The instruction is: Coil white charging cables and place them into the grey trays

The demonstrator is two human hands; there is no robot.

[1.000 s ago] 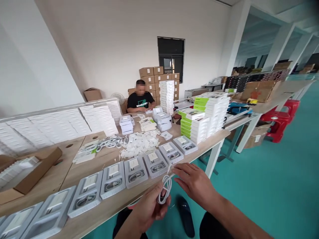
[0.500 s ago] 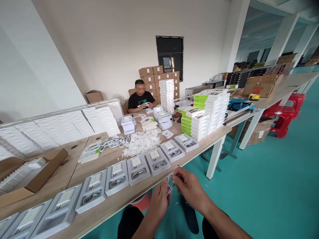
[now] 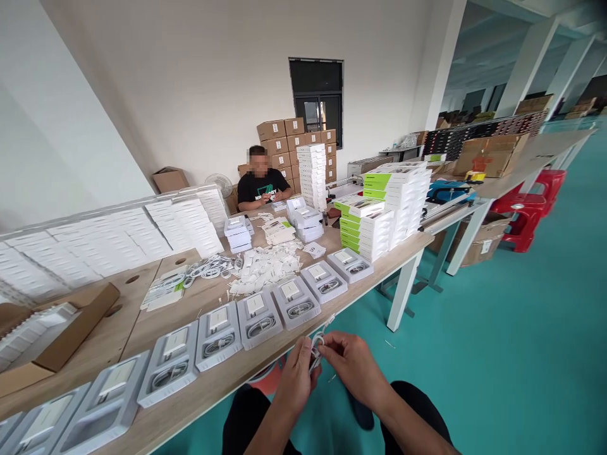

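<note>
A coiled white charging cable point(image 3: 317, 344) is in my two hands, just off the table's front edge. My left hand point(image 3: 300, 370) is closed around the coil. The fingers of my right hand point(image 3: 348, 360) pinch the same cable from the right, and one cable end point(image 3: 328, 321) sticks up above them. Beside my hands stands a row of white plastic trays point(image 3: 296, 309). Most hold a white charger block point(image 3: 255, 304) and a coiled cable point(image 3: 260, 327). A tray point(image 3: 97, 420) near the left front has a block but a bare lower compartment.
Loose small white pieces point(image 3: 265, 268) and a cable heap point(image 3: 213, 266) lie mid-table. Stacked green-and-white boxes point(image 3: 363, 221) stand at the right end, white boxes point(image 3: 114, 243) along the back. A co-worker point(image 3: 263, 183) sits across. Red stools point(image 3: 526, 215) stand at right.
My hands have shifted slightly down and left with the cable. The cable end now stands out above my fingers. The whole view has moved a little.
</note>
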